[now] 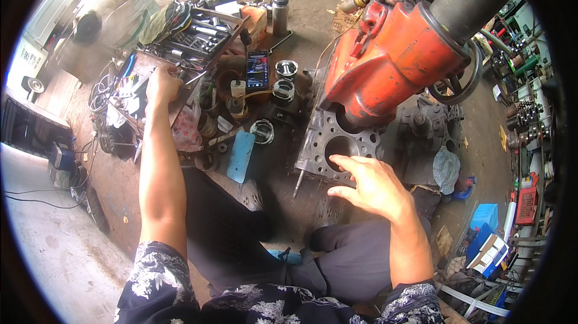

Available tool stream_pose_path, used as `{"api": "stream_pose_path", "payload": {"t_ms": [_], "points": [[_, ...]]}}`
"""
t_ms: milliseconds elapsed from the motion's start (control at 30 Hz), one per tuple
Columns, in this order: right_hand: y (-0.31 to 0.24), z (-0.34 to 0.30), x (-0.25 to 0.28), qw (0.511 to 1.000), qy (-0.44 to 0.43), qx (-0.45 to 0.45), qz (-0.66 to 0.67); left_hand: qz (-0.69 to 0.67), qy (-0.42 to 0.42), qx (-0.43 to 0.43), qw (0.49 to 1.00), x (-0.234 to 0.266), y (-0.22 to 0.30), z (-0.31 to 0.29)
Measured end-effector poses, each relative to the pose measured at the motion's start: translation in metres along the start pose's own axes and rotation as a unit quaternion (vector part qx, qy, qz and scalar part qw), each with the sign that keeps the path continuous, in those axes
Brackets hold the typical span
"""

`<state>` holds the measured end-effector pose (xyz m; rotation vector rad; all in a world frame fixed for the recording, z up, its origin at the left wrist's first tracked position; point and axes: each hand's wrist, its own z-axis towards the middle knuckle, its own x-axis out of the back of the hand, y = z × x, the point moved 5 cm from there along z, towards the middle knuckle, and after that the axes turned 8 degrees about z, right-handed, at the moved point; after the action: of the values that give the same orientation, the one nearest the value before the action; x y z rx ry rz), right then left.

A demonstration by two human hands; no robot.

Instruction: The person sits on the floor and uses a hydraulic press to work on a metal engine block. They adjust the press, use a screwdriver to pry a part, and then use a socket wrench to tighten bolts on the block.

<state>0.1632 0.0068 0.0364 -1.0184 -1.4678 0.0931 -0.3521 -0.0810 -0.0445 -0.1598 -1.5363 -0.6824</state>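
Note:
My left hand (161, 83) reaches far out to the left and rests on a cluttered tool tray (129, 80); whether it grips anything is hidden. My right hand (367, 182) hovers with fingers spread just below a grey engine block (334, 143), near one of its round cylinder bores. An orange boring machine (397, 53) stands on top of the block. Several pistons (286, 71) sit on the ground between the two hands.
An open socket set (192, 38) lies at the back left. A phone (257, 70) with a lit screen, a steel flask (280, 14) and a blue flat piece (241, 155) lie nearby. Boxes and parts (487, 246) crowd the right side. My dark trousers fill the lower middle.

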Motion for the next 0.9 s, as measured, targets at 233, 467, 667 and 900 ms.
{"api": "stream_pose_path", "payload": {"t_ms": [233,467,667,900], "points": [[0.0004,-0.0026,0.0021,1.0,-0.001,-0.003,0.007,-0.06,-0.047,0.029,0.997,-0.0049,-0.004,0.0045],[-0.0023,-0.0027,0.0028,1.0,0.011,0.02,-0.004,-0.037,-0.032,0.01,0.999,-0.0032,-0.0024,0.0046],[-0.0028,-0.0034,0.0039,1.0,0.0,0.002,-0.01,-0.052,-0.026,-0.03,0.998,-0.0064,-0.0039,0.0061],[-0.0031,-0.0034,0.0039,1.0,0.001,0.008,-0.006,-0.057,-0.025,-0.036,0.997,-0.0066,-0.004,0.0063]]}}
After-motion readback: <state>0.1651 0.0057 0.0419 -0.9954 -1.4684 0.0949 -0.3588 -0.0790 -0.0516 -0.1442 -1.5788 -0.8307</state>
